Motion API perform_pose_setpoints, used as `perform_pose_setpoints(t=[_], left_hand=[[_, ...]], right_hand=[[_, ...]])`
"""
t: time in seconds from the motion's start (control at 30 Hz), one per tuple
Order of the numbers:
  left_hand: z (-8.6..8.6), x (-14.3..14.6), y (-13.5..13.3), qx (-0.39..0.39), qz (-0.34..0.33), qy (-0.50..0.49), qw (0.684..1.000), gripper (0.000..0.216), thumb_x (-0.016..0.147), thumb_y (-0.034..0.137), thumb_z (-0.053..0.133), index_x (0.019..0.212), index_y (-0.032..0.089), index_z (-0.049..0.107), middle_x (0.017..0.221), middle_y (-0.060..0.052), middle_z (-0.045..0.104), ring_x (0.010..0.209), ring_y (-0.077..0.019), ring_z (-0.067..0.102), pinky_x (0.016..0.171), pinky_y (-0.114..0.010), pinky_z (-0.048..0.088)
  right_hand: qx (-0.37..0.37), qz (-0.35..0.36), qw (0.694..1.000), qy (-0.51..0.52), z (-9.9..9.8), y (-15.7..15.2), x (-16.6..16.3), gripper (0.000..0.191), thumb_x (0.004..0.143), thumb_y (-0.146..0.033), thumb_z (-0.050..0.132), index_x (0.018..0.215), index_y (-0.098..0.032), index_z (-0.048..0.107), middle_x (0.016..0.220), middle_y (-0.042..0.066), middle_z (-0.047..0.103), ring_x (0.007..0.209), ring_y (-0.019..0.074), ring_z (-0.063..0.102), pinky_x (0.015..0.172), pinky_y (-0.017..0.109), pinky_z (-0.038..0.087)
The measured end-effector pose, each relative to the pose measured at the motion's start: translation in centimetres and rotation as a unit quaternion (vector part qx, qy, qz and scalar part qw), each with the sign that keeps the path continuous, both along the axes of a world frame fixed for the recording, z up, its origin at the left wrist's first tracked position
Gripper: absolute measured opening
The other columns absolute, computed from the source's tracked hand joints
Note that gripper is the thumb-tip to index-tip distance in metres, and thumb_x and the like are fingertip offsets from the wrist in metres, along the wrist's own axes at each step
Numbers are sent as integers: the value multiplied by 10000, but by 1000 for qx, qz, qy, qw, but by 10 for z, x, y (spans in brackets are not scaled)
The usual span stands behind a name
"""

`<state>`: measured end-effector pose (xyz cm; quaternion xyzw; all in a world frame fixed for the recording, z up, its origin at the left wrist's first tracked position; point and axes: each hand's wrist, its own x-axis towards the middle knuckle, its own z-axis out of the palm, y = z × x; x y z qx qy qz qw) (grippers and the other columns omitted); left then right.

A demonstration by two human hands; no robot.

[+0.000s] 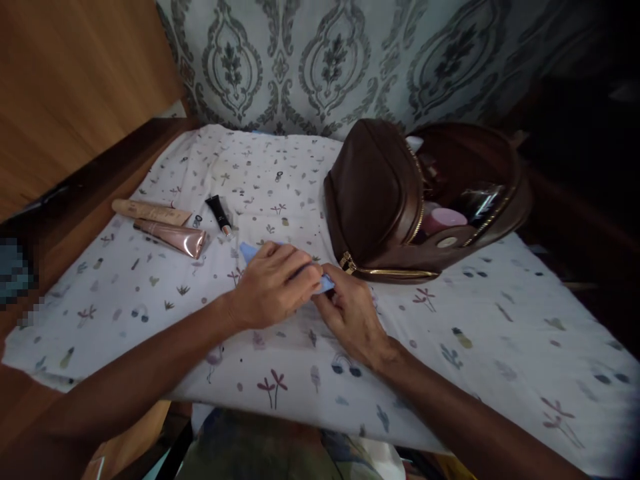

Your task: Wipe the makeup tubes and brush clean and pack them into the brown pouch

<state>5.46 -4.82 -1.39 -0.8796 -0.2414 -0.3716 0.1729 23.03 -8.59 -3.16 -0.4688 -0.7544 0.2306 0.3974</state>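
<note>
A white cloth printed with little plants [500, 333] is spread nearest the camera, and everything else is placed on it. Near the cloth's middle, a soft light-blue tube [249, 251] is gripped by both hands. The left hand [275, 283] is curled over the tube's top, and the tube's other end is pinched by the right hand [350, 313]. Just behind the hands, a brown leather bag with a gold zip [380, 193] is seen lying open, with a pink jar [445, 219] inside. Farther to the left on the cloth, a small black tube [219, 213], a shiny rose-gold tube [173, 237] and a tan tube [150, 211] are laid.
</note>
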Motion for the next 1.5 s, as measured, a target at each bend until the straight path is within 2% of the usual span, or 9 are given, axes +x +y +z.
perform_pose_setpoints(t=[0.3, 0.4, 0.5, 0.57, 0.63, 0.8, 1.0, 1.3, 1.5], left_hand=[[0, -31, 34, -290, 103, -156, 939, 332, 969, 282, 442, 645, 216, 413, 567, 41, 441, 544, -120, 413, 569, -278, 328], [0, -33, 43, -389, 118, -351, 843, 348, 939, 350, 522, 637, 214, 415, 572, 50, 389, 555, -107, 412, 543, -237, 345], [-4, -21, 43, -491, 87, -551, 670, 320, 849, 456, 652, 704, 207, 512, 636, 46, 488, 566, -99, 479, 531, -211, 399], [-6, -9, 34, -565, 36, -597, 569, 338, 763, 487, 741, 768, 196, 568, 671, 40, 554, 567, -98, 523, 528, -209, 431], [-5, 4, 17, -639, -32, -554, 532, 368, 688, 447, 825, 842, 182, 622, 716, 28, 608, 606, -103, 572, 559, -207, 467], [7, 20, -18, -723, -141, -450, 505, 457, 650, 313, 897, 1035, 175, 692, 846, -2, 681, 731, -100, 639, 659, -181, 515], [12, 12, -5, -710, -85, -542, 442, 489, 532, 381, 945, 859, 150, 665, 640, 36, 642, 535, -82, 596, 497, -169, 483], [14, -3, 17, -626, -62, -595, 500, 429, 608, 470, 888, 738, 163, 618, 561, 73, 540, 445, -56, 504, 421, -160, 429], [3, 13, -9, -677, -115, -476, 550, 475, 745, 614, 762, 852, 184, 589, 659, 51, 526, 529, -74, 509, 465, -172, 465]], right_hand=[[-4, -58, 996, 65, 11, -1, 2, 247, 965, -366, 542, 828, -183, 636, 681, 3, 609, 604, 131, 541, 552, 241, 394], [-47, -85, 985, 142, 12, 1, 4, 283, 964, -414, 544, 827, -185, 637, 667, -2, 605, 578, 121, 528, 529, 235, 394], [-74, -102, 962, 242, 11, 2, 2, 321, 953, -478, 559, 837, -186, 622, 691, 0, 619, 539, 106, 493, 507, 233, 406], [-88, -99, 946, 295, 10, 3, -1, 332, 946, -507, 564, 860, -191, 615, 712, 4, 628, 536, 106, 488, 483, 229, 409], [-95, -82, 942, 312, 9, 2, -5, 325, 948, -508, 559, 868, -197, 612, 695, -4, 610, 542, 110, 486, 475, 225, 412], [-65, -55, 972, 221, 11, -4, -8, 256, 970, -408, 542, 844, -200, 622, 723, -6, 592, 638, 122, 529, 598, 237, 450], [-56, -22, 990, 126, 13, -4, -5, 266, 984, -373, 508, 810, -195, 601, 674, -16, 550, 635, 126, 507, 608, 238, 414], [-124, 39, 986, 103, 8, -4, -8, 400, 992, -467, 466, 691, -205, 490, 599, -36, 455, 557, 110, 428, 528, 236, 339], [-228, 89, 946, 214, 2, -4, -16, 542, 946, -675, 440, 691, -201, 508, 597, -27, 503, 526, 104, 460, 508, 228, 408]])
